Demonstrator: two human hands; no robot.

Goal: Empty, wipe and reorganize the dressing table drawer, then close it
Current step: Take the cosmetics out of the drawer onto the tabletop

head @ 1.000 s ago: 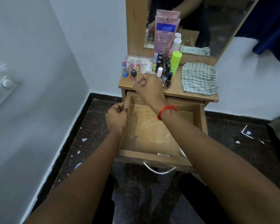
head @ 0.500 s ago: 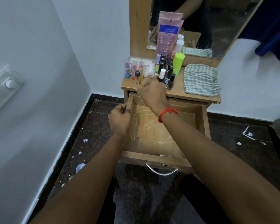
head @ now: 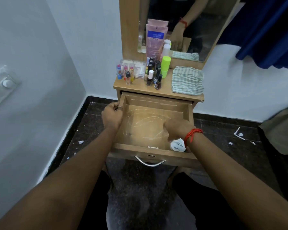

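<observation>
left hand (head: 112,116) grips drawer (head: 140,149) wall | right hand (head: 176,128) grasps white jar (head: 177,145) inside

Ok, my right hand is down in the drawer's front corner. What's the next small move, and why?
Probably lift the white tub out onto the tabletop. The right hand curls over it, it looks like the only item in the drawer, and the left hand grips the side wall.
</observation>
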